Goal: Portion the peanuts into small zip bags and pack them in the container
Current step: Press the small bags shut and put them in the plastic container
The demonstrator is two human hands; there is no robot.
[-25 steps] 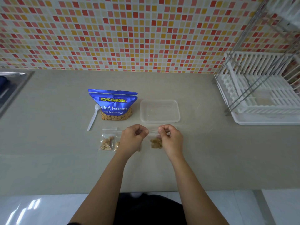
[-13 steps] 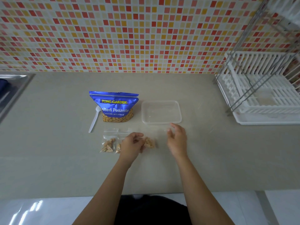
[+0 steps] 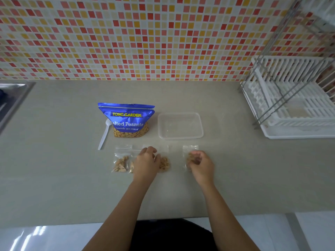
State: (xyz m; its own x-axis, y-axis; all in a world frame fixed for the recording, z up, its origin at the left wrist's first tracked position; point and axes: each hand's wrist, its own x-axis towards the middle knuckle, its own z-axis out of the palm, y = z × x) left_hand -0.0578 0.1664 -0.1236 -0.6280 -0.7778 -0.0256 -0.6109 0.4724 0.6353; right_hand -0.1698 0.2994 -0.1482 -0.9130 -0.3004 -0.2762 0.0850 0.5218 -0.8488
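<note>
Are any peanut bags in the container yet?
No, the container holds nothing; the filled bags lie on the counter before it.

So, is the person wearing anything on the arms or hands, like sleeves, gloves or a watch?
No. Both forearms are bare, with no sleeve in view. The left hand and right hand show no glove, ring, watch or bracelet.

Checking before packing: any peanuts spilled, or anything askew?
Nothing stands out. No loose peanuts show on the counter; the peanut bag stands upright, the container sits empty, and the zip bags lie in a row.
</note>
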